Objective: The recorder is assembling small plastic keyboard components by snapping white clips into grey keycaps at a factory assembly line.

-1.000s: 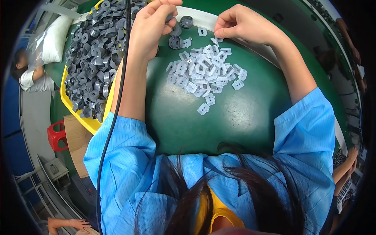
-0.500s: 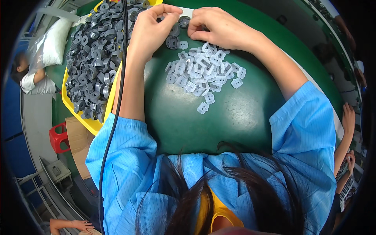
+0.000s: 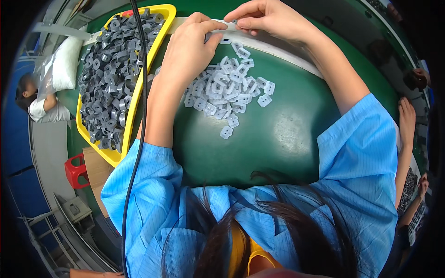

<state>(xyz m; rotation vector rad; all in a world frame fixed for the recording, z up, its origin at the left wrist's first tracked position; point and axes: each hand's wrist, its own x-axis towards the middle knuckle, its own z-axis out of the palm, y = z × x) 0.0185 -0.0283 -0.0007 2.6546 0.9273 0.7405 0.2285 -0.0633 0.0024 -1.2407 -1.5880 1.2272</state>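
The right hand, at one o'clock from the translucent pieces on the bench, pinches a small dark part; its slight fingertip grip could slip. Left hand, eleven o'clock: grip indeterminable; wrist drift could scatter pieces.

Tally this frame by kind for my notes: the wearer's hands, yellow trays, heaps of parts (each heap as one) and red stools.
Wearer's hands: 2 (left hand, right hand)
Yellow tray: 1
Heaps: 2 (grey heap in the tray, translucent heap on the green table)
Red stool: 1
Total: 6
Single parts overlap too much to count.
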